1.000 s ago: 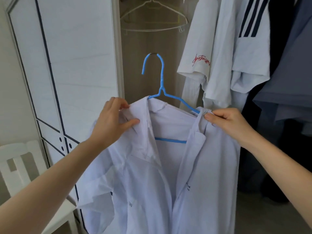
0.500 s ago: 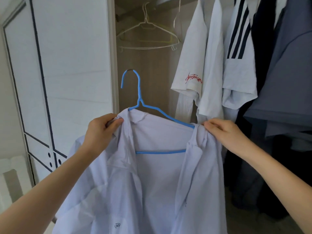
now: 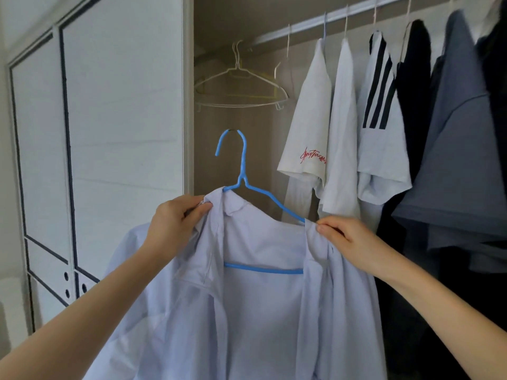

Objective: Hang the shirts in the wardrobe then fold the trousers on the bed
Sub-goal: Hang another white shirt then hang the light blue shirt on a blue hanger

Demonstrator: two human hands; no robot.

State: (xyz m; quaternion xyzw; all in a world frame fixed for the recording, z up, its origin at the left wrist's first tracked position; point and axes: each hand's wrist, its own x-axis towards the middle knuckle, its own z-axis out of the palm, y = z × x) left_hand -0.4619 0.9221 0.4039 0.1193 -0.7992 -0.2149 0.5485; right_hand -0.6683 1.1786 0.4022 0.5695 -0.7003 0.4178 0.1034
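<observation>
A pale lilac collared shirt [image 3: 255, 311] hangs open-fronted on a blue hanger [image 3: 242, 165], held up in front of the open wardrobe. My left hand [image 3: 175, 223] pinches the shirt's left shoulder beside the collar. My right hand [image 3: 345, 237] pinches the right shoulder where the hanger's arm disappears under the cloth. The hanger's hook points up, well below the wardrobe rail [image 3: 323, 24]. No trousers or bed are in view.
Two bare hangers [image 3: 241, 89] hang at the rail's left end. To their right hang white shirts [image 3: 310, 138], a striped white shirt [image 3: 381, 144] and dark and grey garments [image 3: 452, 160]. A white wardrobe door [image 3: 109, 133] stands on the left.
The view has tilted up, so the rail and hanger hooks now show. Both hands keep the same hold on the shirt's shoulders; the shirt sits a little further left of the hanging clothes.
</observation>
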